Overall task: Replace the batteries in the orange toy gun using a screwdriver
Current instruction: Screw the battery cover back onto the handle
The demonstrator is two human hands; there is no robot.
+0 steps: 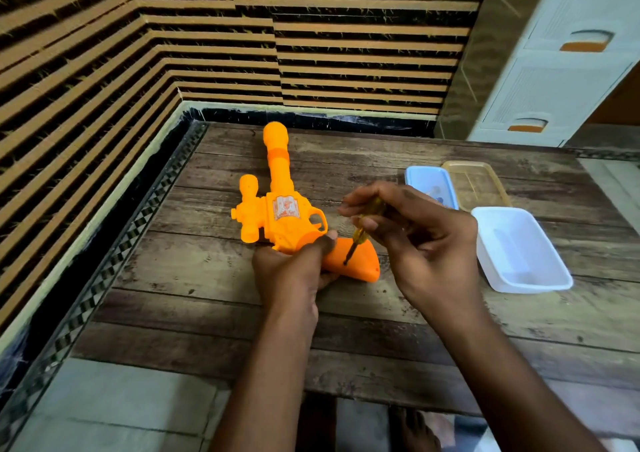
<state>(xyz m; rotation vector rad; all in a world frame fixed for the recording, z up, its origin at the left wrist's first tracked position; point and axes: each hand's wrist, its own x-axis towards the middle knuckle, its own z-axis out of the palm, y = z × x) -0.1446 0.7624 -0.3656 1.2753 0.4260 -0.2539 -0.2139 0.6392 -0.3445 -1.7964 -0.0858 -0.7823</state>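
An orange toy gun (pixel 277 191) lies flat on the wooden table (pixel 242 313), barrel pointing away from me, grip toward the right. My left hand (pixel 294 268) clamps the gun where the body meets the grip, thumb on top. My right hand (pixel 415 236) pinches a small screwdriver (pixel 360 233) with a yellow see-through handle. It stands tilted, and its dark tip rests on the orange grip (pixel 360 264).
To the right of the gun stand a white tub (pixel 554 278), a small light-blue tub (pixel 415 174) with small items inside, and a clear amber lid (pixel 485 181). Striped walls close the table's left and far sides. A white drawer unit (pixel 554 70) stands at the back right.
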